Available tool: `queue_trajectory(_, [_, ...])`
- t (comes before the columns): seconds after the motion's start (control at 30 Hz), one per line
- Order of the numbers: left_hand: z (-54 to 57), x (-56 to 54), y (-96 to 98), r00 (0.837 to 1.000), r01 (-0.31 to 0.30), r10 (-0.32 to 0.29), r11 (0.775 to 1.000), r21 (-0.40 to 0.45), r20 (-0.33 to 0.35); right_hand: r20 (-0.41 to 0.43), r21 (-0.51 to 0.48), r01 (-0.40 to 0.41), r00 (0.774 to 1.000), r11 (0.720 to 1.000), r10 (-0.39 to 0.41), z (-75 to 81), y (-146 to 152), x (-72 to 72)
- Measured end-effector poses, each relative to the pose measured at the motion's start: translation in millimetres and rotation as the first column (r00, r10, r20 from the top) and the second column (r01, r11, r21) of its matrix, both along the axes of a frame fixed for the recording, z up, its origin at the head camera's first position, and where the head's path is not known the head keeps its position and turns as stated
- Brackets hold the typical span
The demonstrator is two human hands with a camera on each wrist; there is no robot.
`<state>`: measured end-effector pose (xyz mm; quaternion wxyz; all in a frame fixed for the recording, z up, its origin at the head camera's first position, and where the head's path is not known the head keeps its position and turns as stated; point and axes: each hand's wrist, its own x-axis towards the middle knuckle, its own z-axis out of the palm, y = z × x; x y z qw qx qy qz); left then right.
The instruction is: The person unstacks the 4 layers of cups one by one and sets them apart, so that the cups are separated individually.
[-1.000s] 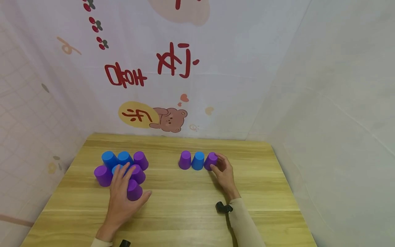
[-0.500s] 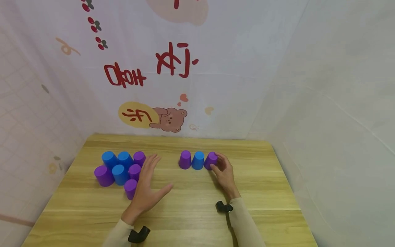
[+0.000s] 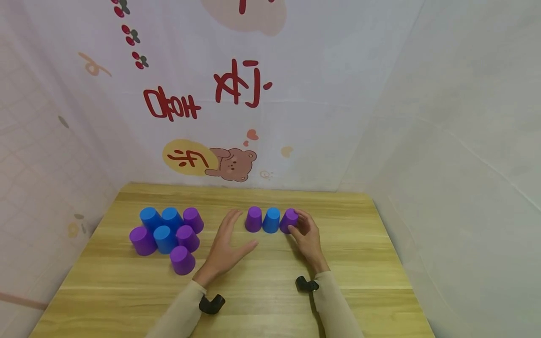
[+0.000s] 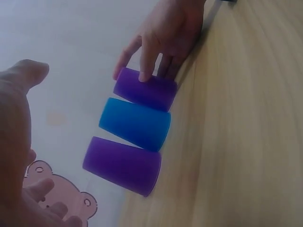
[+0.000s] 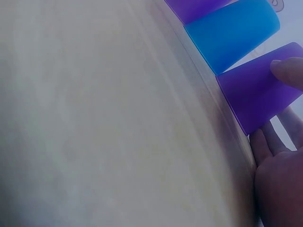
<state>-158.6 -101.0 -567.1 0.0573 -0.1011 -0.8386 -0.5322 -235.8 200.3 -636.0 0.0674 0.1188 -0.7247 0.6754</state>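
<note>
Three upside-down cups stand in a row toward the back of the table: a left purple cup (image 3: 253,219), a blue cup (image 3: 271,220) in the middle and a right purple cup (image 3: 289,221). My right hand (image 3: 308,240) grips the right purple cup from its right side, with the thumb (image 5: 287,72) on the near wall and the other fingers partly hidden behind it. Left of the row, my left hand (image 3: 226,249) is held with thumb and fingers spread apart and nothing between them. In the left wrist view its fingers come close to the left purple cup (image 4: 123,165).
On the table's left side stands a cluster of several upside-down cups, among them a blue cup (image 3: 165,239) and, nearest the front, a purple cup (image 3: 182,260). The wooden table (image 3: 262,300) meets a white printed curtain (image 3: 313,94) at the back.
My left hand has moved right, from over the cup cluster to beside the row of three, uncovering the cluster. My right hand has stayed on the right purple cup.
</note>
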Motion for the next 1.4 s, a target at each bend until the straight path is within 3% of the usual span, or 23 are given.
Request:
queue_trajectory(0.3, [-10.9, -27.4, 15.0, 1.000, 0.003, -0.004, 0.999, -0.041, -0.031, -0.007, 0.016, -0.009, 1.000, 1.000, 0.010, -2.9, 0, 0.6])
queue_trajectory(0.6, [-18.4, -46.8, 22.7, 1.000, -0.003, 0.003, 0.999, -0.037, 0.006, 0.006, 0.005, -0.006, 1.000, 1.000, 0.006, -5.0, 0, 0.8])
queue_trajectory(1.07, [-26.9, -59.7, 31.2, 0.997, -0.077, 0.077, 0.997, 0.006, -0.016, 0.006, 0.010, 0.002, 1.000, 1.000, -0.002, -5.4, 0, 1.0])
queue_trajectory(1.27, [-25.1, -63.5, 32.5, 0.992, -0.121, 0.122, 0.992, 0.033, -0.041, 0.013, 0.023, 0.005, 1.000, 1.000, -0.005, -4.0, 0, 0.8])
queue_trajectory(1.4, [-24.2, -63.7, 33.0, 0.990, -0.140, 0.141, 0.989, 0.043, -0.023, 0.009, 0.027, 0.005, 1.000, 1.000, -0.005, -3.6, 0, 0.5])
